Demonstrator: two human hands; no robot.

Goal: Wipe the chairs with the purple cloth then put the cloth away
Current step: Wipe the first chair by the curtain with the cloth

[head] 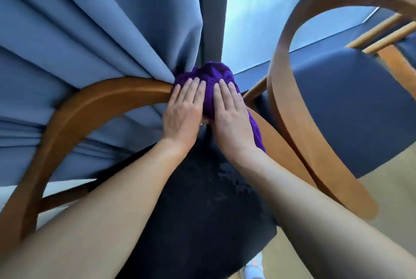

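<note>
Here we press the cloth (212,73) onto the near chair (96,101), at the top of its curved wooden back. The cloth is deep purple and nubbly, bunched into a rumpled lump, with one end trailing down the rail on the right. Our left hand (182,112) and right hand (231,119) lie side by side on it, fingers straight and flat, gripping nothing. A curtain (90,31) touches the cloth from behind; a second chair (349,103) stands at right.

We take this for an office lounge or meeting room: matching bentwood armchairs (278,76) with dark blue padded seats (351,110) stand side by side before a tall window (281,8) hung with heavy grey-blue curtains (90,20), on a pale floor (394,211).
</note>
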